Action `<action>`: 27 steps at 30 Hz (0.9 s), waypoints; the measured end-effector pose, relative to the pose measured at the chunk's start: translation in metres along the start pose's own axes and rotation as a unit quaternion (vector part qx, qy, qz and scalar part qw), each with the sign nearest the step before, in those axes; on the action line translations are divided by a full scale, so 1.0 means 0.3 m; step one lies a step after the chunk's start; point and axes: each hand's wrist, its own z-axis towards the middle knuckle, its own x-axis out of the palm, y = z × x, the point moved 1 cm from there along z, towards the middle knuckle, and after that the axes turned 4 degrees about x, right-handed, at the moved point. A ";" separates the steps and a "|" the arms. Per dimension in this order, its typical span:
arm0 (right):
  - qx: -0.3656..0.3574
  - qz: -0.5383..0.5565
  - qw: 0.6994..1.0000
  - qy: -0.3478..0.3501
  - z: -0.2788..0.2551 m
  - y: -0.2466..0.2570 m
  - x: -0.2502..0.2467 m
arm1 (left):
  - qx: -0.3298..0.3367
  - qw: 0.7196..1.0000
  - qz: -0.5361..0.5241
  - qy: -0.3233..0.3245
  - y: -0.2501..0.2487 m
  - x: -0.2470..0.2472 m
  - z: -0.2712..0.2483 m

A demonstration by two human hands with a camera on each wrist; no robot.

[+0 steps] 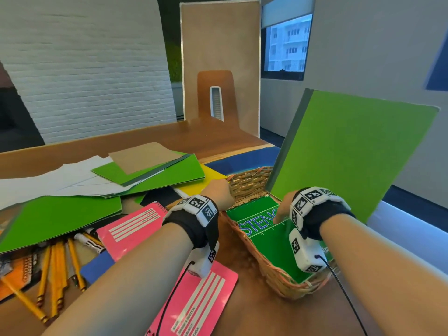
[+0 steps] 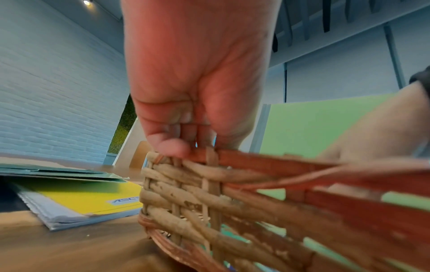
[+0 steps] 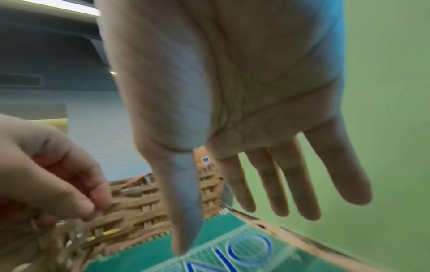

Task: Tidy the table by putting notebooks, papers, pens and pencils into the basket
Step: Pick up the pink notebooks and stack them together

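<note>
A wicker basket (image 1: pixel 249 184) stands on the wooden table right of centre. A green steno notebook (image 1: pixel 257 214) lies flat inside it. A large green notebook (image 1: pixel 351 154) stands on edge in the basket's right side, leaning away. My left hand (image 1: pixel 221 190) grips the basket's left rim; in the left wrist view its fingers (image 2: pixel 174 147) curl over the basket's woven edge (image 2: pixel 209 193). My right hand (image 1: pixel 282 209) is inside the basket, empty. Its fingers (image 3: pixel 274 184) are straight beside the large green notebook (image 3: pixel 384 128) and above the steno notebook (image 3: pixel 221 248).
Left of the basket lie two pink notebooks (image 1: pixel 135 226) (image 1: pixel 201 299), several yellow pencils (image 1: pixel 58 263), markers (image 1: pixel 89 238), green folders (image 1: pixel 60 214), white papers (image 1: pixel 60 178), a yellow notebook (image 1: pixel 208 179) and an orange notebook (image 1: pixel 14 270). A chair (image 1: pixel 215 93) stands beyond the table.
</note>
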 end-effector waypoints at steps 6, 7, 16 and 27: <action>-0.024 0.068 0.995 -0.074 -0.009 0.102 -0.121 | 0.032 0.993 -0.070 -0.094 -0.014 -0.078 -0.068; -0.034 0.083 0.991 -0.095 -0.018 0.121 -0.140 | 0.036 0.990 -0.074 -0.114 -0.007 -0.097 -0.079; -0.188 0.201 0.945 -0.178 -0.143 0.382 -0.197 | -0.016 0.986 -0.062 -0.155 0.201 -0.249 -0.251; -0.240 0.095 0.966 -0.020 -0.139 0.627 0.020 | -0.145 0.981 0.069 -0.105 0.505 -0.227 -0.524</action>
